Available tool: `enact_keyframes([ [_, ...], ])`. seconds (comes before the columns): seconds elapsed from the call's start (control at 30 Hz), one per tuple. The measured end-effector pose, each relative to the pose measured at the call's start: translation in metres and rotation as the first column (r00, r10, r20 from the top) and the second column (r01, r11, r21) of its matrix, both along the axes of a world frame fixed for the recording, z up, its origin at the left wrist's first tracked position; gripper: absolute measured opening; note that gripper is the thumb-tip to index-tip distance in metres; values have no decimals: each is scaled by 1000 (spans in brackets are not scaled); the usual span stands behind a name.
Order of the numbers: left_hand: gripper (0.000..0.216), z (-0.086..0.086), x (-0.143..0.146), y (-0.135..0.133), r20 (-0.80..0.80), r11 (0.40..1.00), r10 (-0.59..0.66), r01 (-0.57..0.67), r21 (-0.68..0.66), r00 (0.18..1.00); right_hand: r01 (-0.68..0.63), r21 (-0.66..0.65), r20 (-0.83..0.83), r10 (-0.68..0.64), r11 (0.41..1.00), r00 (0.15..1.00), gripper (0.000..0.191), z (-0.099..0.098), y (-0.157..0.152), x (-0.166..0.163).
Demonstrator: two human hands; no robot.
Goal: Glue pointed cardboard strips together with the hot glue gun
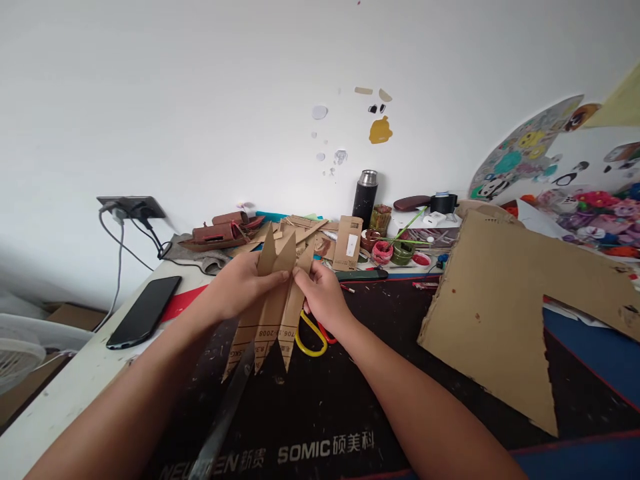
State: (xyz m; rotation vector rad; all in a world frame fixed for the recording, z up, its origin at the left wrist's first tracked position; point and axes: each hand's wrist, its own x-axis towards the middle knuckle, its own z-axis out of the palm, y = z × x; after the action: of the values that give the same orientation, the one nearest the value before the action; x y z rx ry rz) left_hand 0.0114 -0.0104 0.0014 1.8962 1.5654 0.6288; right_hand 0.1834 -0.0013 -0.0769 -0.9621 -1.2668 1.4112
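Note:
Both my hands hold a bunch of long pointed cardboard strips (273,313) upright above a black desk mat (350,400). My left hand (240,287) grips the strips from the left, thumb across their front. My right hand (323,293) pinches them from the right side with its fingers closed. The strips' lower tips point down toward the mat. Yellow-handled scissors (311,337) lie on the mat just behind and below my right hand. A long dark metal ruler (225,410) lies slanted under the strips.
A large cut cardboard sheet (500,300) leans at the right. A black phone (145,310) lies at the left near a wall socket (131,207). Behind are cardboard scraps (300,237), a black flask (365,197), paint pots (393,252) and a brown model boat (215,235).

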Motion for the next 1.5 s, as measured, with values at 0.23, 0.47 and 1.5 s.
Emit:
enact_keyframes([
  [0.23, 38, 5, -2, -2, 62, 999, -29, 30, -18, 998, -33, 0, -21, 33, 999, 999, 18, 0, -2, -2],
  [0.47, 39, 7, -8, 1, 41, 1000, -14, 16, -25, 999, -74, -3, 11, 74, 997, 997, 22, 0, -4, -2],
  [1.5, 37, -6, -4, 9, 156, 997, 80, -80, -6, 985, -61, 71, 6, 61, 996, 998, 12, -11, -2, -5],
])
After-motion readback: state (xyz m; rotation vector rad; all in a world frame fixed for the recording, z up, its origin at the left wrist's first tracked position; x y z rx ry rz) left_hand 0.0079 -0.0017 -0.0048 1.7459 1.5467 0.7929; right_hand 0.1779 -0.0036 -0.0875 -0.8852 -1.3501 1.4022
